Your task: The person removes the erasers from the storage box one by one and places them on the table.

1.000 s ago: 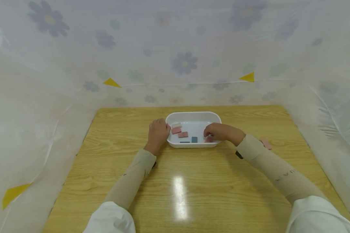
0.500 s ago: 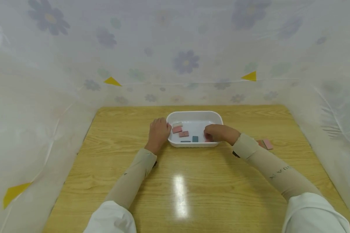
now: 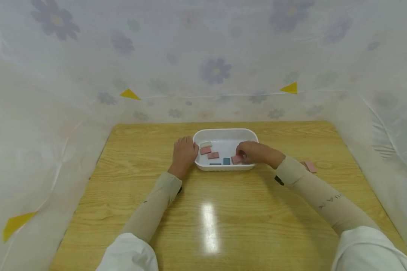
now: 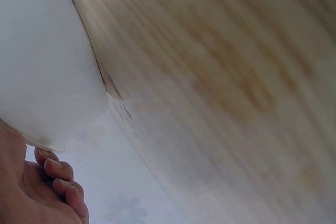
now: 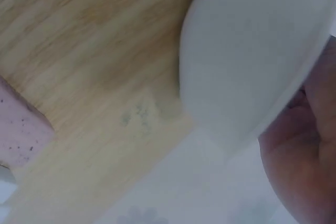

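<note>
A white oval-ended tray (image 3: 224,168) stands at the far middle of the table. My left hand (image 3: 184,155) grips its left rim, thumb at the inner edge; the left wrist view shows curled fingers (image 4: 59,169) under the rim. Reaching over the right end, my right hand (image 3: 257,153) pinches a pink block (image 3: 236,160) low in the tray. Its fingertips are hidden behind the tray wall in the right wrist view. Left of it lie a blue-grey block (image 3: 226,161) and a thin dark-blue piece (image 3: 215,164). Two pink blocks, one here (image 3: 213,155), and a whitish block (image 3: 205,144) lie farther left.
Beside my right sleeve, a pink block (image 3: 311,166) lies on the wooden table (image 3: 176,233), with another piece partly hidden by the sleeve. The right wrist view shows dark specks on the pink block (image 5: 23,129). Pale flowered sheeting (image 3: 176,56) encloses the back and sides.
The right hand's fingers have lifted slightly and shifted left, and the pink block under them shows more now. The left hand has stayed on the tray rim.
</note>
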A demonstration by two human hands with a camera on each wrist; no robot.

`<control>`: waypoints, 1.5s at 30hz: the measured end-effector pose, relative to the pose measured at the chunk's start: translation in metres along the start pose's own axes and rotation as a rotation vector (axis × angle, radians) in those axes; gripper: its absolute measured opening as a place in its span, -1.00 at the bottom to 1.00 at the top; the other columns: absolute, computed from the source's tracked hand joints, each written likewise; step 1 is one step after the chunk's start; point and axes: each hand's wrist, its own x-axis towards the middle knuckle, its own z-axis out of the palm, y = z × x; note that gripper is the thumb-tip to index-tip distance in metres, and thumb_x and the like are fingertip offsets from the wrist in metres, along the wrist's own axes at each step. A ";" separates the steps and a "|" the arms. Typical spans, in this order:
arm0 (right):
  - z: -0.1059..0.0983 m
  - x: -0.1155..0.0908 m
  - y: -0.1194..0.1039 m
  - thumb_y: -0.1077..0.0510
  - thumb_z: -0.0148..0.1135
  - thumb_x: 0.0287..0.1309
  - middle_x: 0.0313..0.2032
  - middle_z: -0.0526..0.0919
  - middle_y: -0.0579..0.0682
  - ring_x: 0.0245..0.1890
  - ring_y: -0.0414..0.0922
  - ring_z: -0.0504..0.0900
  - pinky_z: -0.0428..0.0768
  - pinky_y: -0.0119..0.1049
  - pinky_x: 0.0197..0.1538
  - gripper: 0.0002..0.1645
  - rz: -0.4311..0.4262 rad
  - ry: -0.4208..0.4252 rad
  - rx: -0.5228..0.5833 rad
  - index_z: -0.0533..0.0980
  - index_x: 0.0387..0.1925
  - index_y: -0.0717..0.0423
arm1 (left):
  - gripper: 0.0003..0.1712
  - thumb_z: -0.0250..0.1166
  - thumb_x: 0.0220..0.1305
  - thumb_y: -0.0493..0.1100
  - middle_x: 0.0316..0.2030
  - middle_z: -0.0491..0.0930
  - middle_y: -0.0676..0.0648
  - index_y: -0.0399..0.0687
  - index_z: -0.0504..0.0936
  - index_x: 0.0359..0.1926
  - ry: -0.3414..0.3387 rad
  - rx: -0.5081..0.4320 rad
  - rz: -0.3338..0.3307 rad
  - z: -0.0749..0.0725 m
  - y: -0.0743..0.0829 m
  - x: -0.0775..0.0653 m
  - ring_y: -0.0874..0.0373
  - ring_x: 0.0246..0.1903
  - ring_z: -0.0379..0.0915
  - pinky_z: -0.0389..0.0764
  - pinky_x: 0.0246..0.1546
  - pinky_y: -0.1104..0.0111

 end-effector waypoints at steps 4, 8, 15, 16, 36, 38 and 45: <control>-0.007 -0.009 -0.002 0.19 0.33 0.00 -0.36 0.53 -0.07 -0.36 -0.14 0.44 0.45 -0.24 -0.23 -0.75 0.040 0.062 0.022 0.54 -0.24 0.19 | -0.71 -0.04 0.31 -0.07 -0.39 0.46 -0.14 -0.22 0.44 -0.34 -0.001 -0.003 -0.002 0.002 0.001 -0.001 -0.05 -0.30 0.36 0.32 -0.22 0.16; -0.016 -0.023 -0.007 0.23 0.30 -0.02 -0.29 0.54 -0.06 -0.31 -0.13 0.49 0.47 -0.23 -0.20 -0.70 0.078 0.121 0.065 0.52 -0.18 0.19 | -0.71 -0.04 0.30 -0.07 -0.40 0.46 -0.14 -0.23 0.44 -0.35 0.006 -0.006 0.006 0.002 0.002 -0.001 -0.06 -0.31 0.36 0.32 -0.23 0.16; -0.027 -0.050 -0.013 0.18 0.29 -0.03 -0.25 0.54 0.00 -0.26 -0.05 0.51 0.47 -0.16 -0.16 -0.65 0.149 0.188 0.148 0.49 -0.16 0.20 | -0.72 -0.03 0.30 -0.08 -0.42 0.46 -0.13 -0.23 0.44 -0.35 -0.006 -0.011 -0.009 0.000 0.002 0.000 -0.04 -0.33 0.36 0.33 -0.23 0.15; -0.027 -0.053 -0.012 0.18 0.29 -0.03 -0.25 0.54 0.01 -0.25 -0.04 0.51 0.47 -0.16 -0.16 -0.65 0.163 0.192 0.161 0.49 -0.15 0.21 | -0.72 -0.03 0.31 -0.08 -0.41 0.46 -0.13 -0.22 0.44 -0.35 -0.013 -0.015 -0.011 0.000 0.001 0.000 -0.04 -0.32 0.35 0.33 -0.23 0.15; -0.015 -0.161 0.003 -0.06 0.22 0.11 -0.34 0.55 0.10 -0.39 -0.05 0.50 0.47 -0.11 -0.31 -0.53 0.525 0.296 0.165 0.46 -0.20 0.29 | -0.70 -0.02 0.30 -0.07 -0.40 0.47 -0.16 -0.25 0.46 -0.33 -0.032 -0.007 -0.012 0.002 0.006 0.001 -0.06 -0.32 0.37 0.34 -0.23 0.14; -0.011 -0.173 0.006 -0.08 0.16 0.15 -0.32 0.55 0.14 -0.37 -0.01 0.52 0.48 -0.07 -0.30 -0.52 0.578 0.317 0.176 0.44 -0.19 0.31 | -0.70 -0.01 0.30 -0.07 -0.39 0.47 -0.15 -0.25 0.46 -0.32 -0.035 -0.013 -0.011 0.001 0.006 0.000 -0.06 -0.32 0.37 0.34 -0.24 0.15; 0.003 -0.211 0.011 -0.12 0.10 0.19 -0.32 0.55 0.29 -0.38 0.08 0.55 0.50 -0.03 -0.32 -0.41 0.708 0.331 0.176 0.42 -0.23 0.43 | -0.70 -0.04 0.32 -0.07 -0.39 0.46 -0.14 -0.24 0.45 -0.32 -0.035 -0.018 -0.011 0.002 0.005 0.000 -0.04 -0.32 0.35 0.33 -0.26 0.17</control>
